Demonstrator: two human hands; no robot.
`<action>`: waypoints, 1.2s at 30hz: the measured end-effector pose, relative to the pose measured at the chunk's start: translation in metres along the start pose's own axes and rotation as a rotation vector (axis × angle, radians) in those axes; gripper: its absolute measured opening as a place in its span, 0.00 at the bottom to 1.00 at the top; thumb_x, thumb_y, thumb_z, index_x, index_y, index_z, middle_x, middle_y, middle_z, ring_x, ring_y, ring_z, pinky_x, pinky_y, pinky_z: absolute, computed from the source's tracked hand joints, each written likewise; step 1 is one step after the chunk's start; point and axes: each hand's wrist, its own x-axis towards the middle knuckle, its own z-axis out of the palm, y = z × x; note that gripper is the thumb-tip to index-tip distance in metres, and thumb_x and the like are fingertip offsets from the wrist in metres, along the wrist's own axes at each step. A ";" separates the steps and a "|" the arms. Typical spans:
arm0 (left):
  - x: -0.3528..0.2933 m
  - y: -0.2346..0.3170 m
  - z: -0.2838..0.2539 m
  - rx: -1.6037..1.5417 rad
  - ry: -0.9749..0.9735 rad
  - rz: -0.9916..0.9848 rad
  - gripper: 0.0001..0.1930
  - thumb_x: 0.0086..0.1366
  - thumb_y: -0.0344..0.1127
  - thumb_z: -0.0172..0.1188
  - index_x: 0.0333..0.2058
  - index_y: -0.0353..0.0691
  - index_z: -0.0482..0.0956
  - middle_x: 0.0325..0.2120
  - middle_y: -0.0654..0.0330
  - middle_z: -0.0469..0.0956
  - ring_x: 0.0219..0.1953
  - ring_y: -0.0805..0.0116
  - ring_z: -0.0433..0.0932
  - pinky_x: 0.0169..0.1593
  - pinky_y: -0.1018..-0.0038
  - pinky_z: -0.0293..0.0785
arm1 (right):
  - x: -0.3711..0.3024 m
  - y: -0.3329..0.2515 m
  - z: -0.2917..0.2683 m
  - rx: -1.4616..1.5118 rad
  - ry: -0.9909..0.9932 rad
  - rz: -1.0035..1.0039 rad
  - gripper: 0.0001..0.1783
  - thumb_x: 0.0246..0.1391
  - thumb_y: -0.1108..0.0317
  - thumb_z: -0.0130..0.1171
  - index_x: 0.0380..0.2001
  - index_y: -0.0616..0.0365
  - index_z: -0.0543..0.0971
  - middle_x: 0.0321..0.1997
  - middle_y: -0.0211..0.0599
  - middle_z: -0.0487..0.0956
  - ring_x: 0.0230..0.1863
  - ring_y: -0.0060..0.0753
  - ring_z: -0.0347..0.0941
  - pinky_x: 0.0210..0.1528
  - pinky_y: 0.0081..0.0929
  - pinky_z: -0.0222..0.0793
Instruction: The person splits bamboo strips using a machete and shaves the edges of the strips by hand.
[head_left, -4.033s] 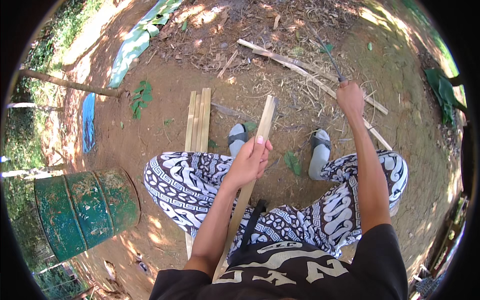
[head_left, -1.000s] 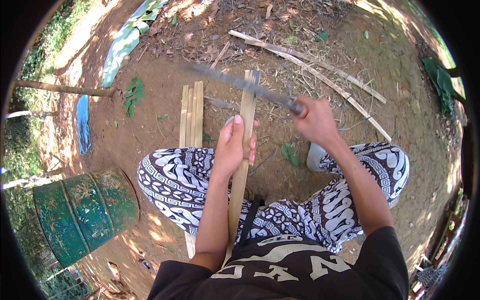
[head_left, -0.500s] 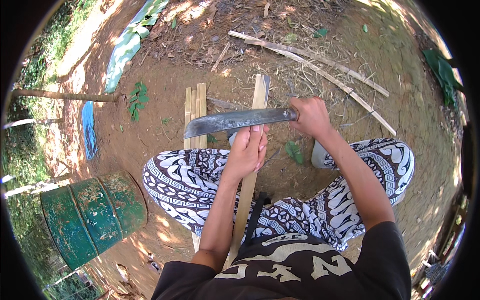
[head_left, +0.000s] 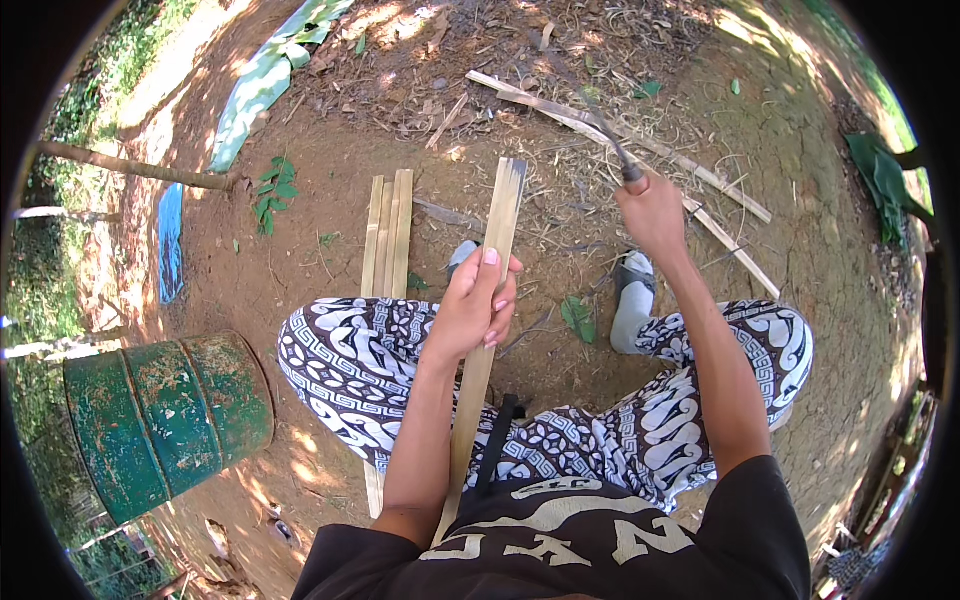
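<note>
My left hand (head_left: 476, 306) is wrapped round a long flat bamboo strip (head_left: 506, 208). The strip slants from my waist to a frayed, dark-edged far end. In my right hand (head_left: 654, 218) is the handle of a machete (head_left: 622, 158), held out to the right, apart from the strip. Its blade points away from me, seen nearly edge-on and blurred by motion. Several more bamboo strips (head_left: 388, 232) lie side by side on the ground to the left, passing under my left leg.
Long thin split strips (head_left: 690, 172) lie on the soil at the far right, among shavings. A rusty green drum (head_left: 170, 420) lies at the left, near a blue bundle (head_left: 171, 245) and a thin pole (head_left: 140, 166). My legs are folded on both sides.
The machete has swung off the strip, forward and to the right, with its blade turned from crosswise to pointing away. The strip's far end has shifted slightly left in my left hand.
</note>
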 end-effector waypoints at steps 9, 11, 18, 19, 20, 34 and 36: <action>0.000 0.001 0.003 0.057 0.028 0.024 0.19 0.79 0.46 0.36 0.42 0.35 0.67 0.17 0.67 0.60 0.07 0.80 0.55 0.09 0.79 0.56 | -0.046 -0.012 0.012 -0.257 -0.104 -0.493 0.05 0.40 0.71 0.59 0.24 0.57 0.74 0.19 0.47 0.77 0.23 0.55 0.76 0.29 0.47 0.72; 0.000 -0.002 0.005 0.078 0.034 0.024 0.19 0.79 0.46 0.36 0.42 0.35 0.66 0.17 0.67 0.59 0.07 0.80 0.55 0.10 0.79 0.56 | -0.045 -0.008 0.013 -0.254 -0.150 -0.488 0.06 0.40 0.70 0.60 0.24 0.57 0.74 0.19 0.47 0.78 0.23 0.56 0.76 0.29 0.48 0.73; 0.000 -0.009 0.011 0.137 -0.007 0.008 0.18 0.79 0.46 0.35 0.42 0.36 0.65 0.17 0.68 0.58 0.08 0.81 0.54 0.10 0.80 0.56 | -0.025 0.025 0.033 -0.234 -0.073 -0.579 0.08 0.41 0.67 0.62 0.26 0.57 0.75 0.21 0.47 0.79 0.25 0.55 0.78 0.31 0.49 0.75; -0.003 -0.011 0.011 0.121 -0.024 -0.023 0.18 0.79 0.47 0.35 0.42 0.36 0.65 0.17 0.68 0.58 0.08 0.82 0.55 0.11 0.80 0.56 | -0.011 0.037 0.034 -0.310 -0.035 -0.409 0.08 0.45 0.65 0.60 0.28 0.57 0.77 0.23 0.49 0.80 0.27 0.55 0.79 0.32 0.48 0.76; -0.005 -0.010 0.011 0.106 -0.042 -0.049 0.18 0.79 0.47 0.34 0.42 0.36 0.64 0.17 0.68 0.59 0.08 0.82 0.55 0.11 0.80 0.57 | 0.009 0.050 0.032 -0.383 0.008 -0.241 0.09 0.50 0.64 0.58 0.30 0.57 0.79 0.25 0.50 0.81 0.29 0.54 0.80 0.33 0.47 0.77; -0.003 0.007 0.000 0.014 -0.010 0.024 0.19 0.79 0.46 0.35 0.42 0.34 0.66 0.17 0.67 0.59 0.08 0.81 0.55 0.10 0.79 0.56 | -0.045 -0.011 -0.010 -0.013 -0.103 -0.343 0.05 0.45 0.71 0.55 0.23 0.61 0.75 0.18 0.52 0.75 0.23 0.55 0.75 0.29 0.48 0.70; -0.003 0.005 -0.002 0.020 0.006 0.018 0.19 0.79 0.47 0.36 0.42 0.34 0.66 0.17 0.67 0.59 0.08 0.81 0.55 0.10 0.79 0.56 | -0.049 -0.006 -0.002 -0.095 -0.110 -0.506 0.04 0.42 0.71 0.57 0.23 0.59 0.74 0.18 0.48 0.75 0.23 0.56 0.74 0.27 0.48 0.70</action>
